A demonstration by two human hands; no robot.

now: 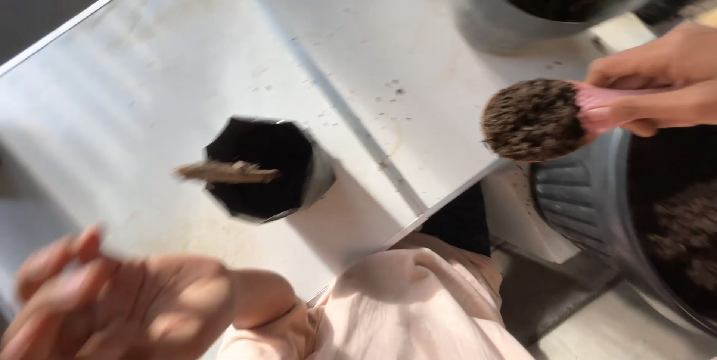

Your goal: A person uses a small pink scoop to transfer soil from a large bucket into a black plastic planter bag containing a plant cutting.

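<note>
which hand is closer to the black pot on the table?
Left. The left hand is open, just below the black pot. The right hand is far off to the side, holding a pink scoop of soil.

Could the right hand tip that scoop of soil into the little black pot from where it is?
Probably yes: the right hand holds the scoop above bare table, and nothing stands between it and the open-topped black pot.

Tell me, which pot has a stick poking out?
The small black pot on the white table. The big grey tubs of soil have none.
</note>
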